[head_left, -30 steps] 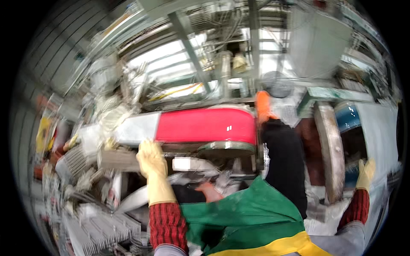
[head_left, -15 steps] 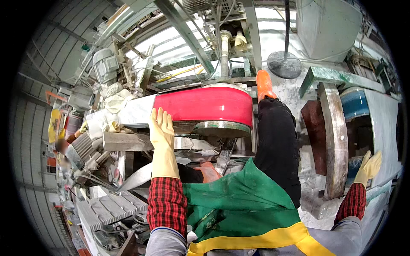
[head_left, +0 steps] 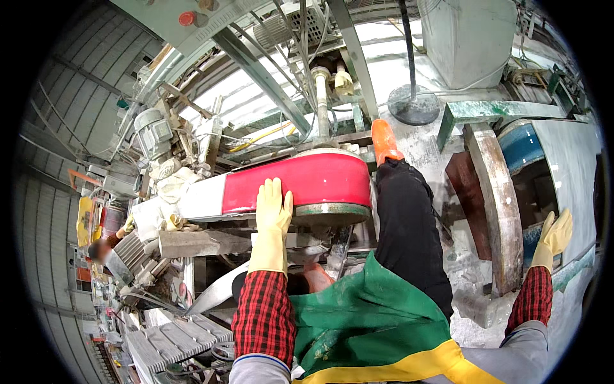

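Note:
A glossy red band [head_left: 307, 178] wraps round the end of a drum [head_left: 329, 215] in front of me; a pale stretch [head_left: 198, 200] adjoins it on the left. My left hand [head_left: 274, 214], in a cream rubber glove, has its fingers extended and lies over the near edge of the red. Nothing shows in its grasp. Off to the right, my right hand [head_left: 555, 235], gloved alike, is stretched out with fingers loose and empty. It is over or against a broad grey-white surface [head_left: 569, 166] beside a blue curved band [head_left: 521, 147]; whether it touches is unclear.
A thick worn beam [head_left: 492, 205] stands between my leg and the blue band. Beyond my orange boot [head_left: 385, 142] is a round black stand base [head_left: 414, 105]. Grey motor [head_left: 153, 133] and clutter lie left, with another person's gloved hand [head_left: 128, 224] farther off.
My left hand has moved rightward along the near edge, from the pale-red border onto the red band. My right hand remains out at the right. The whole view has shifted slightly.

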The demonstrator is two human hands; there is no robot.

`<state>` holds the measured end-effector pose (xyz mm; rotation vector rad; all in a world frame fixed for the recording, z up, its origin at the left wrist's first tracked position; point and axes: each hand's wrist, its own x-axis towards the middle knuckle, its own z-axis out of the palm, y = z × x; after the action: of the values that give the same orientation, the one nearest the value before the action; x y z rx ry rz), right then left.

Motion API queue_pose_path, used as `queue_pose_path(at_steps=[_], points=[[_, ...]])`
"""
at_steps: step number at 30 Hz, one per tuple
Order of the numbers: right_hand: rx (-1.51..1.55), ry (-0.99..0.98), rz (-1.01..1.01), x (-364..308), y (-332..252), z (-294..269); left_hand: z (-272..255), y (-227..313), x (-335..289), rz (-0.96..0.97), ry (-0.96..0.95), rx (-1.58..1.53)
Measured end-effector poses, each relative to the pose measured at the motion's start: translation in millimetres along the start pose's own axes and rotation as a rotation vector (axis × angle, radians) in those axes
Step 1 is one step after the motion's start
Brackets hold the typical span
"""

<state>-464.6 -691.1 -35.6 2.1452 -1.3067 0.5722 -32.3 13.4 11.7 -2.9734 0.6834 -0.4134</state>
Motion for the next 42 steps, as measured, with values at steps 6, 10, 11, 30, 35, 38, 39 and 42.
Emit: queue_pose_path(at_steps=[6,10,11,30,35,38,39,42], points=[[0.028,0.098,-0.018,2.7,18.9,23.8,-7.3,12.4,-6.2,-0.099,-0.028,-0.078],[0.014,-0.378,0.088,43.5,-2.2,-11.9,-17.2,13.5,-17.8,-0.062,0.015,-0.121],[-0.009,-0.338,0.032,48.5,-5.3,-3.9,-19.3,7.8,-26.0,-0.054,0.038,-0.118],[0.102,-0.622,-0.029,120.9,-9.5,-137.7,-3.8,10.0,-20.2,-0.012,0.175,-0.221],[0.195,-0.629,-0.004,123.3,-11.7,-133.0,-27.0,-2.2,-23.0,-0.036,0.145,-0.448],[0.291,-0.431,-0.066,115.3,25.5,-104.9,-22.9,-9.8,-15.0,-0.168,0.162,-0.985],[0.315,-0.644,0.028,120.9,-22.7,-130.6,-18.9,-26.6,-26.3,-0.276,0.156,-1.16],[0.503,-0.551,-0.066,120.4,-43.1,-151.7,-46.0,-15.4,-20.5,-0.362,0.153,-1.207]])
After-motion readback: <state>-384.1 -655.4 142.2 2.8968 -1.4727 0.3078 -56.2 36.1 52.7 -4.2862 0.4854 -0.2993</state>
